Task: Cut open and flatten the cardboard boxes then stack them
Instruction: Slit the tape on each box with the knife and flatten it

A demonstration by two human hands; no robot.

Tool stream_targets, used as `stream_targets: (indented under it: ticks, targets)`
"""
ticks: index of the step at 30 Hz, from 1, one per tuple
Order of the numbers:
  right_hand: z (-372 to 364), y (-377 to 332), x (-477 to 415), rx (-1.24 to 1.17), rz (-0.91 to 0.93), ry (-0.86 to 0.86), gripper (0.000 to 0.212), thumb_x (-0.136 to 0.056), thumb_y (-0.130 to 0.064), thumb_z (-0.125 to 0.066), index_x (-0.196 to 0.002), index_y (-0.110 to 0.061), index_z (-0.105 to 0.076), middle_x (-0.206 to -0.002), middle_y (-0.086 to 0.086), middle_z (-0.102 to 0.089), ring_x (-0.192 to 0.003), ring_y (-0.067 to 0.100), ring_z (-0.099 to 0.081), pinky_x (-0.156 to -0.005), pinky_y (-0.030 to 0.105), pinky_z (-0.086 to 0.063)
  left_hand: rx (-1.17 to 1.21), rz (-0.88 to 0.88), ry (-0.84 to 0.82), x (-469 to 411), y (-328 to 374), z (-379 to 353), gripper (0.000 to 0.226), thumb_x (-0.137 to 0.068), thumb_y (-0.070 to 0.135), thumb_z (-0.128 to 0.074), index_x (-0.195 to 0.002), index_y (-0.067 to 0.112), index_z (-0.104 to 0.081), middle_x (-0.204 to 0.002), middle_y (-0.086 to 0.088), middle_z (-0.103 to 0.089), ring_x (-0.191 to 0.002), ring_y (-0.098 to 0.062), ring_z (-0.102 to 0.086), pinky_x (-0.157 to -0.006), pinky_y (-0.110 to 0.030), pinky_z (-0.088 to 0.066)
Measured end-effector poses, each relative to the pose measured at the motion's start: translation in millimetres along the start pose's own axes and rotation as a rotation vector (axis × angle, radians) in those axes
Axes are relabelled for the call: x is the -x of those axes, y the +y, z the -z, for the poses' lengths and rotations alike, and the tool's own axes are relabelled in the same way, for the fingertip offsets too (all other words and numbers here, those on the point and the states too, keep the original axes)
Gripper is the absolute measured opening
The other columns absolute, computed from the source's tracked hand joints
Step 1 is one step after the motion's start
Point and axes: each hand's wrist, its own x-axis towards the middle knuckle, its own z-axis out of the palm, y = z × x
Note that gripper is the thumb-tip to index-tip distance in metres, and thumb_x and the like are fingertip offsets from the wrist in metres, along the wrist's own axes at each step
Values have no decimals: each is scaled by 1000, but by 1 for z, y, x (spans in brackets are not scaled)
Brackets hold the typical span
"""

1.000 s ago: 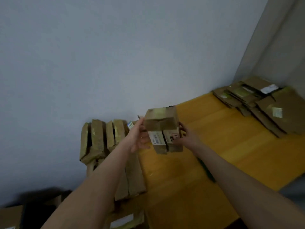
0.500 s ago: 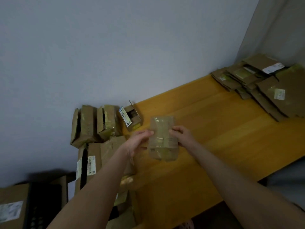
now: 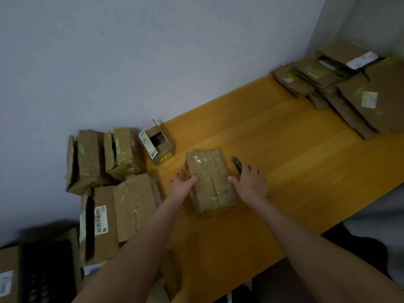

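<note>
A taped brown cardboard box [image 3: 209,180] lies on the yellow wooden table [image 3: 284,154], its taped seam facing up. My left hand [image 3: 182,185] holds its left edge, thumb on top and fingers down the side. My right hand [image 3: 249,182] is off the box, just to its right, fingers spread flat over a dark utility knife [image 3: 236,163] whose tip pokes out past my fingers. Flattened boxes [image 3: 358,92] are stacked at the table's far right corner.
Several unflattened boxes [image 3: 105,158] stand at the table's left end against the wall, with a small open box [image 3: 157,143] beside them. A larger box [image 3: 115,217] and a dark crate [image 3: 46,272] sit lower left. A grey wall runs behind.
The box came down from mid-air onto the table. My right hand let go of it and moved right over the knife. My view tilted downward.
</note>
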Motion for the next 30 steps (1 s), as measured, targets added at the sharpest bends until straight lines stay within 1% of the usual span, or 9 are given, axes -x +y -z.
stream_targets:
  ticks: [4, 7, 9, 11, 14, 19, 21, 25, 30]
  targets:
    - [-12, 7, -8, 78, -72, 21, 45, -101, -35, -42, -141, -16, -34, -145, 10, -36, -132, 31, -33, -102, 42, -35, 99, 25, -115, 5, -1, -4, 69, -89, 36, -66, -145, 12, -34, -141, -8, -49, -122, -28, -50, -97, -38, -44]
    - [-19, 14, -9, 158, -133, -33, 45, -98, -17, -47, -141, -14, -33, -144, 12, -35, -130, 32, -34, -102, 42, -38, 144, 55, -166, 5, -4, -3, 60, -88, 36, -66, -139, 13, -43, -130, -7, -57, -106, -25, -57, -93, -39, -47]
    - [-17, 15, -8, 161, -151, -72, 38, -97, -18, -50, -133, -13, -41, -136, 11, -44, -123, 30, -43, -97, 39, -43, 156, 73, -177, 5, -5, 1, 59, -86, 37, -69, -135, 13, -48, -127, -6, -59, -106, -24, -57, -95, -40, -47]
    - [-14, 13, -7, 64, -168, -100, 28, -97, -26, -50, -122, -13, -51, -117, 7, -57, -105, 25, -56, -82, 37, -51, 156, 82, -182, 6, -4, 4, 61, -82, 38, -73, -133, 13, -51, -125, -5, -61, -111, -26, -57, -101, -44, -45]
    - [0, -2, 1, -258, -137, -109, 32, -100, -35, -44, -117, -10, -53, -95, 4, -59, -79, 20, -58, -57, 29, -47, 179, 39, -180, 17, 5, 11, 60, -82, 32, -75, -132, 12, -51, -121, -5, -62, -108, -25, -59, -99, -46, -48]
    - [36, -43, 31, -615, 8, -74, 33, -102, -33, -41, -123, -9, -49, -93, 1, -54, -77, 16, -53, -62, 26, -44, 237, -74, -136, 37, 24, 34, 64, -82, 11, -73, -138, 11, -41, -120, -8, -61, -88, -15, -61, -68, -30, -50]
    - [47, -52, 47, -641, 97, -68, 34, -100, -24, -43, -132, -12, -40, -91, -2, -51, -73, 12, -52, -57, 23, -41, 247, -103, -115, 45, 30, 41, 57, -83, 8, -71, -134, 10, -45, -116, -9, -62, -88, -18, -62, -71, -31, -51]
    - [49, -57, 73, -454, 290, -26, 53, -98, -27, -48, -146, -23, -25, -101, 0, -58, -72, 10, -57, -59, 23, -51, 241, -144, -61, 53, 31, 47, 44, -82, 9, -73, -118, 15, -50, -115, -8, -62, -97, -24, -59, -89, -42, -51]
    - [52, -50, 87, -13, 370, 75, 68, -98, -42, -46, -153, -29, -9, -96, -1, -65, -73, 16, -63, -59, 30, -55, 218, -160, -54, 57, 24, 47, 41, -82, 12, -75, -117, 14, -54, -114, -7, -63, -95, -23, -60, -92, -44, -52]
